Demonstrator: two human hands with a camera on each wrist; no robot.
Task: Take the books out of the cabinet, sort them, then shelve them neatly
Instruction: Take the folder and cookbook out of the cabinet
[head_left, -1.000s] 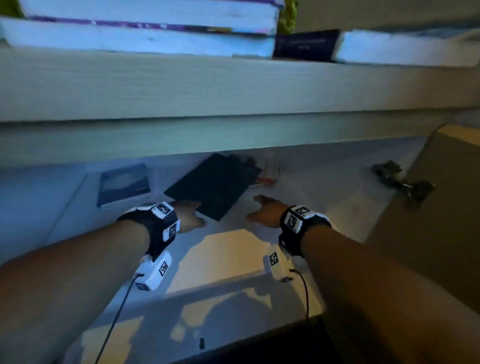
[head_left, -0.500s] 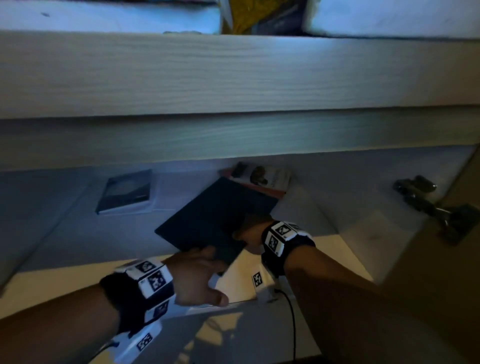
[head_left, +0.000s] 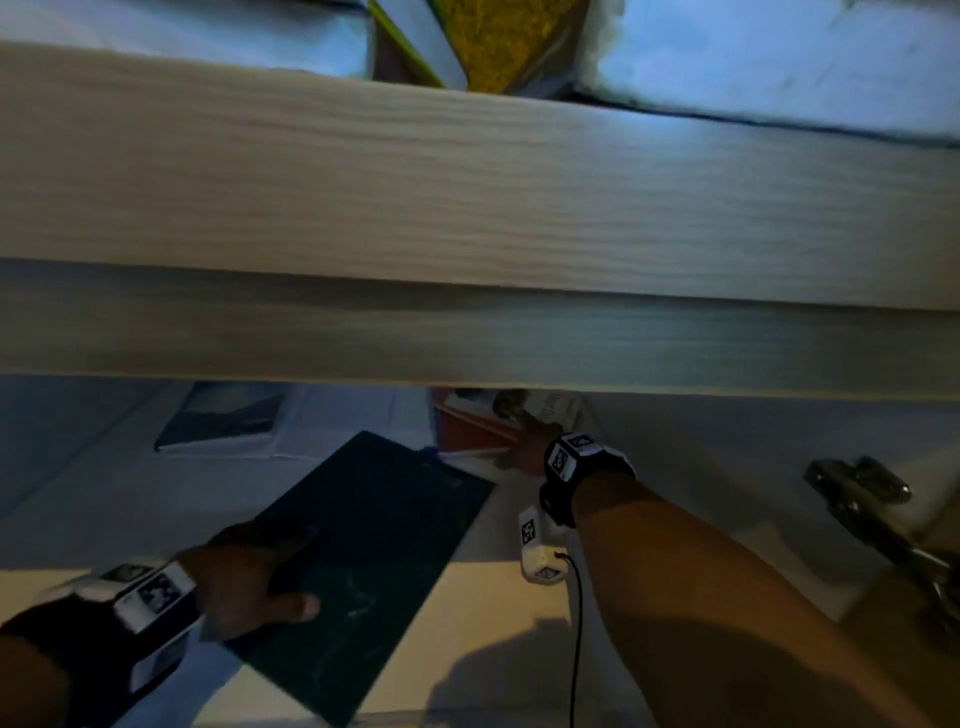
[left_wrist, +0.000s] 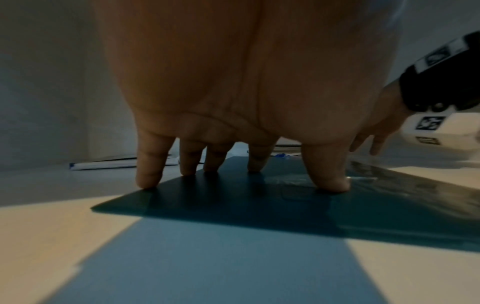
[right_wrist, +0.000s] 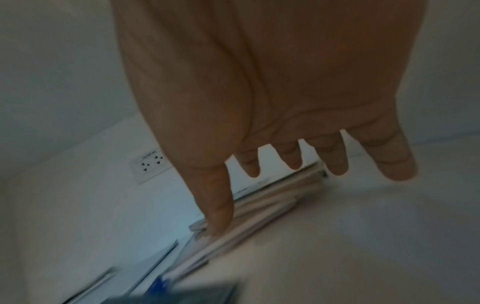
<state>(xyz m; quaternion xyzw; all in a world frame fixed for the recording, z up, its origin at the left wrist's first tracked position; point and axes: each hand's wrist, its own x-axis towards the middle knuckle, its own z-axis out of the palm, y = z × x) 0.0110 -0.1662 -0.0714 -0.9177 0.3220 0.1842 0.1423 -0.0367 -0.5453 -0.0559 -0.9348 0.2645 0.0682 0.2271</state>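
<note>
**Inspector:** Start at the left of the frame. State of the left hand (head_left: 244, 582)?

**Assessor:** Its grip is apart: fingers spread and straight, fingertips (left_wrist: 146, 181) pressing down on the dark green book (head_left: 363, 561). Nothing is clasped. That book lies flat on the cabinet floor (head_left: 104, 519), lower centre of the head view, its near corner toward the cabinet's front edge.

**Inspector:** Advice for that step?

**Assessor:** In my judgement a flat press is enough to slide it. Draw it forward until a corner overhangs the floor's edge, then get the thumb underneath; the cover looks thin and glossy, so pinching it where it lies would likely slip.

**Inspector:** Other books?

**Assessor:** A small grey-blue book (head_left: 223, 415) lies flat at centre left, well apart from both hands. A low pile of thin books (right_wrist: 259, 207) sits deeper in, centre right, partly hidden under the shelf board (head_left: 467, 208).

**Inspector:** The right hand (head_left: 524, 441)?

**Assessor:** Also apart. In the right wrist view the fingers hang straight over the pile, with the thumb at its near edge; whether it touches is too blurred to tell. It holds nothing.

**Inspector:** Recommendation?

**Assessor:** Square the pile before lifting, grip it across the spines, and mind the shelf board overhead and the door hinge (head_left: 862, 504) at right.
</note>
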